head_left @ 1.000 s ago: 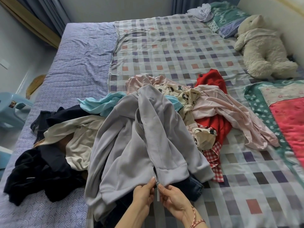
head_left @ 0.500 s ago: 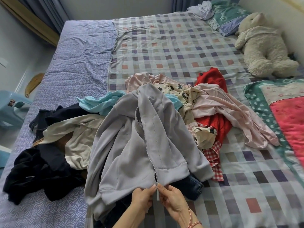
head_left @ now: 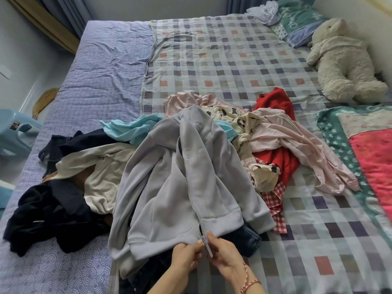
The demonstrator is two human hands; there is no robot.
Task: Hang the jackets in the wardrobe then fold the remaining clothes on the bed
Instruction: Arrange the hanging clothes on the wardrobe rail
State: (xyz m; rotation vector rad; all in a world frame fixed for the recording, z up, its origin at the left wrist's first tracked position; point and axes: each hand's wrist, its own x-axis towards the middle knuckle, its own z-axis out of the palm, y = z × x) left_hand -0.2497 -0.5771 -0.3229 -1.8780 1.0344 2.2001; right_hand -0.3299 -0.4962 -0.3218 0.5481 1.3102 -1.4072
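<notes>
Grey jacket point(head_left: 186, 177) lies front-up on the clothes pile at the near edge of the bed point(head_left: 212, 60). Its hem is right at the hands and its hood end points away from them. Zip looks closed most of the way up, with a short gap just above the hem.

Left hand point(head_left: 186, 256) has its fingers curled and pinches the hem just left of the zip. Right hand point(head_left: 224, 255) pinches the zip slider point(head_left: 205, 240) at the hem, thumb on top; a white pull tab hangs down between the two hands. The hands are almost touching, both closed tight on the fabric. Red string bracelet point(head_left: 249, 283) is on the right wrist.

Jeans point(head_left: 248, 238) sit just right of the grip, poking out from under the hem. Dark navy garment point(head_left: 48, 211) is far left of the grip, with a cream top point(head_left: 106, 166) beyond it, partly under the jacket's sleeve. Light blue garment point(head_left: 131, 129) is beyond the grip to the left, under the jacket's shoulder. Cartoon-print cream garment point(head_left: 233, 117), pink garment point(head_left: 297, 141), red knit point(head_left: 273, 102) and red check cloth point(head_left: 273, 200) lie beyond the grip to the right, tangled together.

Pink and teal blanket point(head_left: 371, 149) is far right of the grip. Plush bear point(head_left: 343, 62) and pillow point(head_left: 301, 20) are at the far right corner, well away. Blue plastic stool point(head_left: 14, 134) stands off the bed, far left.
</notes>
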